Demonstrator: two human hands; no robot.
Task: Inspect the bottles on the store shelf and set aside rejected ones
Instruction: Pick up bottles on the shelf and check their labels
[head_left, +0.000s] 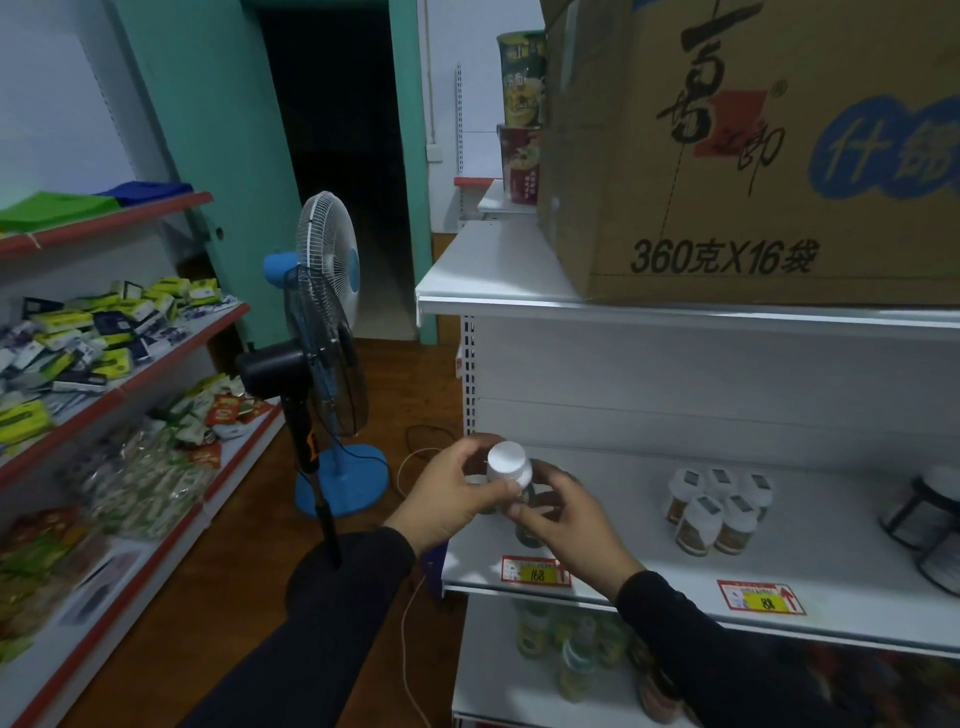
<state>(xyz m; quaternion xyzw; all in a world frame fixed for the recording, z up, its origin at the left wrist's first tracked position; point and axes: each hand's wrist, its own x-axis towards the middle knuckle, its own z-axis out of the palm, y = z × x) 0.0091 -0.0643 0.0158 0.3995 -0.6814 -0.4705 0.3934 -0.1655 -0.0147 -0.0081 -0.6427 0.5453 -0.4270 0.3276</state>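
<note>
**Bottle held in 2 hands at the shelf's left end**

The left hand (451, 493) and right hand (563, 519) both grip a small white-capped bottle (511, 470), lifted just above the white metal store shelf (623, 551). 5 similar white-capped bottles (719, 512) stand clustered further right on the same shelf.

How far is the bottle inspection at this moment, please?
Done: no set-aside pile can be identified. In hand: the left hand and right hand hold one white-capped bottle over the white metal shelf. Left: the cluster of five white-capped brown bottles stands untouched there.
</note>
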